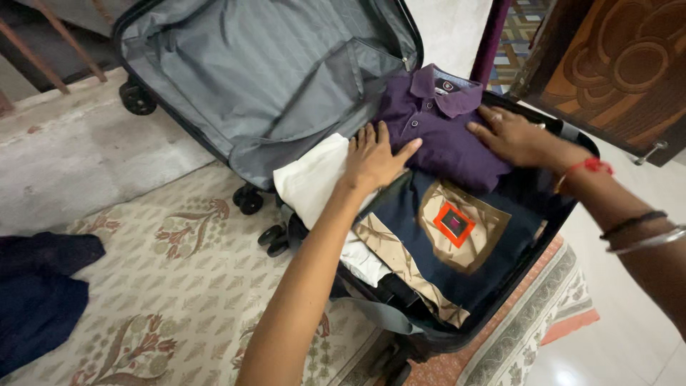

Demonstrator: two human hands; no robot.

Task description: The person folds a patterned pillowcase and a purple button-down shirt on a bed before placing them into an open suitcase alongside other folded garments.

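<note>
Open suitcase, grey-lined lid raised, holding a folded purple polo shirt atop navy and white garments; left hand and right hand flat, fingers spread, pressing the shirt.

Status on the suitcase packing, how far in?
Done: a navy garment and white cloth already lie in the suitcase. In hand: left hand and right hand press flat on a purple polo shirt. Left: dark clothing on the mat; lid half empty.

My left hand lies flat, palm down, fingers spread, arm stretched forward. My right hand rests flat too, fingers pointing left, wrist bent.
</note>
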